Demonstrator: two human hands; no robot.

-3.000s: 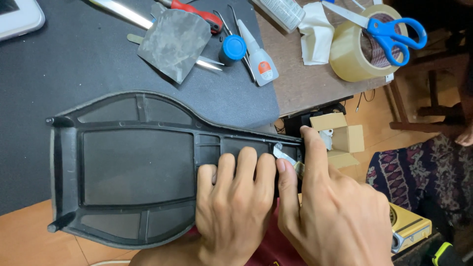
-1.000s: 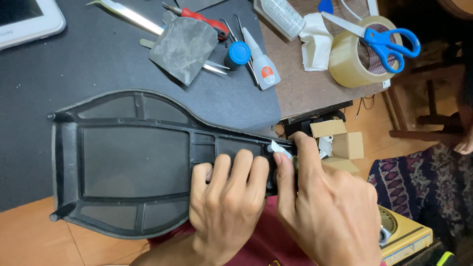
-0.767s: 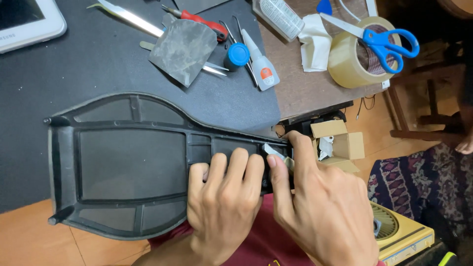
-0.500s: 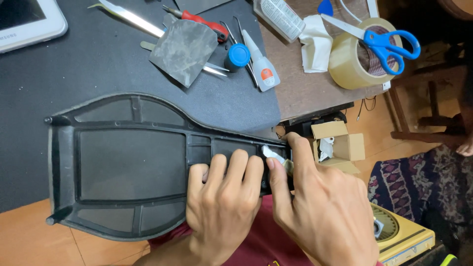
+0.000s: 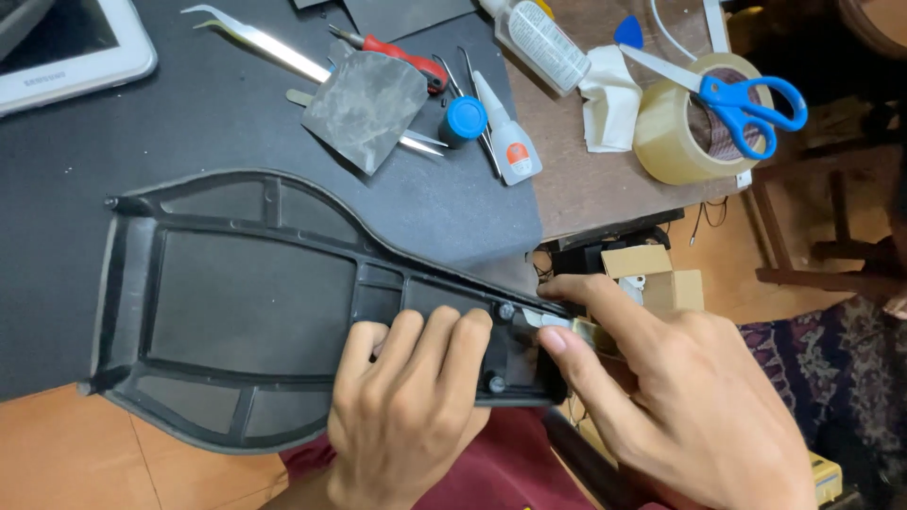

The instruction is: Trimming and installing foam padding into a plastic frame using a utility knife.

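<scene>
- Bottom centre: left hand point(image 5: 406, 416) is pressed flat on the narrow end of the black plastic shell point(image 5: 255, 312), fingers spread over it, pinning it more than gripping.
- Lower right: right hand point(image 5: 680, 397) has thumb and forefinger pinched on a small pale strip point(image 5: 553, 323) right at the shell's narrow end, beside two screws point(image 5: 506, 310).
- I'd say the fitting there is mid-way; the strip doesn't look seated yet, though I can't tell for sure.
- The shell lies hollow side up across the dark mat point(image 5: 113, 132), wide end at left.
- Upper middle, untouched: grey sandpaper point(image 5: 364, 109), tweezers point(image 5: 255, 42), glue bottle point(image 5: 505, 137).
- Upper right: tape roll point(image 5: 675, 142) with blue scissors point(image 5: 727, 90) on top.
</scene>
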